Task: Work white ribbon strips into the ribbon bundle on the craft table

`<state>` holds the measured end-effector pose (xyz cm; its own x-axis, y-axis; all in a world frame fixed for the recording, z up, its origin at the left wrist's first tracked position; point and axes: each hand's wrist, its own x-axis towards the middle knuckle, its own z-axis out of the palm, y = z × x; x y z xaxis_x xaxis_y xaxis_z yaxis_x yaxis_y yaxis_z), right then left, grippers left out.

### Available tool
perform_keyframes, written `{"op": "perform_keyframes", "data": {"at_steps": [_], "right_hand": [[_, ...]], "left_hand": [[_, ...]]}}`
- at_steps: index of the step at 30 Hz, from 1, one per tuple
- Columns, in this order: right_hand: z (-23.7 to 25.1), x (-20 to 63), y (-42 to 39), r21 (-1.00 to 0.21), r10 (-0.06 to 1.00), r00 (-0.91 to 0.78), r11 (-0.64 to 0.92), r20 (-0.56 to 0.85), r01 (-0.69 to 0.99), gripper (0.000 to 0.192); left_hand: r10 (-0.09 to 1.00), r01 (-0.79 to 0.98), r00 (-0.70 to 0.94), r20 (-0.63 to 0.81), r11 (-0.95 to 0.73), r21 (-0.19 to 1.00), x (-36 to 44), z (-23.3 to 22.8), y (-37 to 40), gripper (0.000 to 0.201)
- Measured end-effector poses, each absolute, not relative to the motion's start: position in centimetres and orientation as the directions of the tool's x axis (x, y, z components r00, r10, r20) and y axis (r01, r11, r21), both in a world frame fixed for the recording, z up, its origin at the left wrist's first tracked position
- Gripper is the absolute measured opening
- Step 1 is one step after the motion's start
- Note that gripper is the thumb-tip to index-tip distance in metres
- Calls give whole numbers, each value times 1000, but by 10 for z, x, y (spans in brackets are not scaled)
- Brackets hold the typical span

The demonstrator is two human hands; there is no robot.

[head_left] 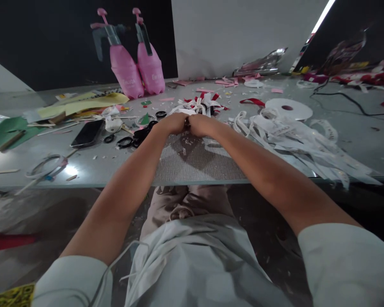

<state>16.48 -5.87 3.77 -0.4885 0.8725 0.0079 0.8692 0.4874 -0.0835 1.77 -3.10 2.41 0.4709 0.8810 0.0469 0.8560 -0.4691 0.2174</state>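
Observation:
Close together over the table (208, 166), my left hand (176, 123) and my right hand (200, 125) meet with curled fingers. Whatever they pinch is hidden by the hands; only a small dark spot shows between them. Just beyond the fingers lies a tangle of white and red ribbon pieces (205, 102). Black-handled scissors (142, 134) rest beside my left forearm, partly covered by it. To the right of my right hand, loose white printed ribbons (291, 136) spread toward the table edge, near a flat white ribbon roll (297, 110).
Two pink spray bottles (126, 74) stand at the back left. A dark phone (88, 133), yellow paper (83, 103), a green sheet (9, 132) and a white ring (46, 166) lie on the left. A black cable (348, 97) runs across the right; pink scraps litter the back.

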Motion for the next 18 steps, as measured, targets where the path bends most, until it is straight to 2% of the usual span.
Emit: {"op": "perform_keyframes", "data": {"at_steps": [18], "right_hand": [[43, 162, -64, -54, 868, -492, 490, -59, 870, 43]], "left_hand": [[887, 875, 462, 24, -460, 151, 19, 27, -33, 49]]}}
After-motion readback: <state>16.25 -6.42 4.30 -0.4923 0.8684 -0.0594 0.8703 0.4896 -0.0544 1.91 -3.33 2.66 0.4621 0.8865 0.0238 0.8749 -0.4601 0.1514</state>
